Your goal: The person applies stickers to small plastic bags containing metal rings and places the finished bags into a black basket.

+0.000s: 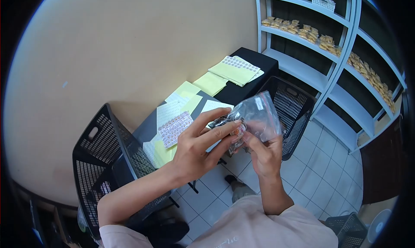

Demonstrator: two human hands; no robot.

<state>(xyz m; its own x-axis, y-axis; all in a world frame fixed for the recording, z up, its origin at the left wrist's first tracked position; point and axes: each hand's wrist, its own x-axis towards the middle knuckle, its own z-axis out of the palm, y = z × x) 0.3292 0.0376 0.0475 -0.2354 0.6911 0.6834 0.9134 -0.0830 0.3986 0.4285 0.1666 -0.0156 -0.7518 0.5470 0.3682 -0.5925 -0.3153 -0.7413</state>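
Observation:
A clear plastic bag (266,114) with small dark items inside is held up in front of me. My left hand (203,140) pinches the bag's left part, its fingers over a small round sticker or label (241,129). My right hand (266,153) grips the bag from below and the right, with the thumb beside the round label. Below and behind my left hand, a sheet of small printed round stickers (175,129) lies on yellow and white sheets on a grey table (147,126).
Black crates stand left (103,161) and right (298,103) of the table. Yellow sheets (233,70) lie on a black surface at the back. Shelves (302,36) at the right hold many small yellowish packets (367,73). Another crate (348,230) is at the lower right.

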